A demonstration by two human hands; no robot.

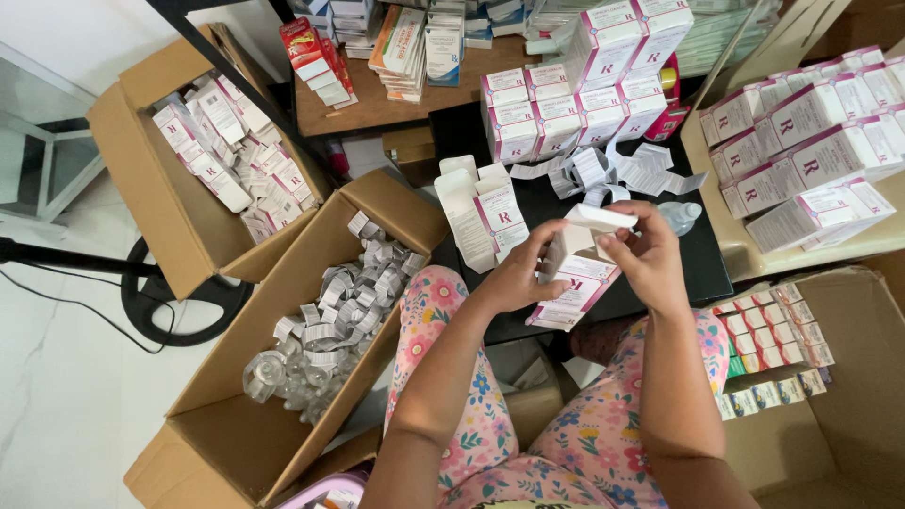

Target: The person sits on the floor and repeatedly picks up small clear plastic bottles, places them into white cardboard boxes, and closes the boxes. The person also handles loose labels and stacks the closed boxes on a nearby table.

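White carton gripped by left fingers; right fingers pinching its top flap.

Bare forearms, no sleeves, no rings or watch visible on left hand or right hand. Pink trousers with multicoloured flower print.

Cardboard box of clear vials and folded leaflets, stacked white-and-pink cartons, wooden shelf behind.

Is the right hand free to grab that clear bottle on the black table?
Probably not yet: the right hand and left hand both hold a white carton. The bottle lies close beside it, unobstructed.
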